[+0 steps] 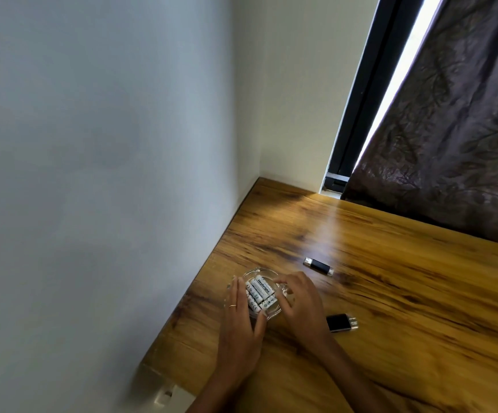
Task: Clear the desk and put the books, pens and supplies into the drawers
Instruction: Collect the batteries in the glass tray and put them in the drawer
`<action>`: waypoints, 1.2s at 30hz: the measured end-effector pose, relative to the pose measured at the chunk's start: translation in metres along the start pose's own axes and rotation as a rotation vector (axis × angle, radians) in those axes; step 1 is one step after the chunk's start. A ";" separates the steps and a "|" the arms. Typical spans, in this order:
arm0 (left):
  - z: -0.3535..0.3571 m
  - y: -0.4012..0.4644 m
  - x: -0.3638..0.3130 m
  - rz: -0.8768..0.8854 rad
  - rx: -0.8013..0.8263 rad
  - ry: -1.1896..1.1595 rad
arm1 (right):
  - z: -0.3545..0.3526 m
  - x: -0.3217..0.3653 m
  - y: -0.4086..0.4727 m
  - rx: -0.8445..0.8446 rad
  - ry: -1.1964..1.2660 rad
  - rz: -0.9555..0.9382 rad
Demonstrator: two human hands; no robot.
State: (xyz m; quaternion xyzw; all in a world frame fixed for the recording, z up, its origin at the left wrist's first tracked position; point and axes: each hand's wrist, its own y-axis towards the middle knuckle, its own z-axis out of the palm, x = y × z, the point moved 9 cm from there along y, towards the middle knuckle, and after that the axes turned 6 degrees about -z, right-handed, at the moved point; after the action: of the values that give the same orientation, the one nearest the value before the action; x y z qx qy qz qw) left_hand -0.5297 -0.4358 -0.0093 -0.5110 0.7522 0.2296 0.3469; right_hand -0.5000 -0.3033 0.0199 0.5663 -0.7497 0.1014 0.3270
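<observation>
Glass dish (274, 314) of batteries (260, 294) — both hands, left (240, 320) and right (301, 302), cup its rim, grip closing. Lifted tilted, batteries could roll onto the counter (405, 293).

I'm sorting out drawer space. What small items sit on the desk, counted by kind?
White batteries, lying in the dish: 4 visible
Clear glass dish, between both hands: 1
Black USB stick: 1
Black gadget with metal end: 1
Total: 7
</observation>
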 end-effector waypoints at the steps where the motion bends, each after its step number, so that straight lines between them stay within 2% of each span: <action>1: 0.000 -0.004 0.002 -0.016 -0.017 -0.002 | -0.004 0.000 -0.008 -0.027 0.032 0.012; 5: 0.002 -0.024 0.007 -0.065 -0.087 -0.024 | -0.016 -0.009 -0.049 -0.126 0.112 0.083; 8: 0.006 -0.042 0.009 -0.091 -0.114 -0.006 | -0.010 -0.016 -0.085 -0.113 0.099 0.072; 13: 0.022 -0.086 0.017 -0.026 -0.102 0.280 | -0.003 -0.014 -0.132 -0.120 0.045 -0.098; 19: 0.040 -0.139 0.018 0.085 -0.055 0.447 | -0.007 -0.014 -0.157 -0.097 0.103 -0.084; 28: 0.038 -0.151 0.017 0.170 -0.011 0.394 | -0.007 0.019 -0.239 -0.159 0.229 -0.203; 30: 0.037 -0.153 0.018 0.195 -0.028 0.387 | 0.004 0.013 -0.257 -0.166 0.307 -0.057; 31: 0.036 -0.155 0.019 0.211 -0.025 0.387 | 0.015 0.002 -0.267 -0.154 0.353 0.110; 32: 0.035 -0.158 0.019 0.229 -0.019 0.386 | 0.029 -0.012 -0.278 -0.115 0.425 0.327; 34: 0.034 -0.164 0.018 0.271 -0.015 0.398 | 0.066 -0.051 -0.310 -0.064 0.720 0.817; 36: 0.034 -0.172 0.016 0.316 -0.004 0.411 | 0.091 -0.082 -0.335 -0.106 1.029 1.159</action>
State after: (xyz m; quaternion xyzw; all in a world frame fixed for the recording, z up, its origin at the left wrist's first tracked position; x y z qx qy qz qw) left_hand -0.3639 -0.4859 -0.0418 -0.4237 0.8770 0.1735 0.1457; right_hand -0.2161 -0.4000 -0.1727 -0.0508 -0.6837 0.4706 0.5554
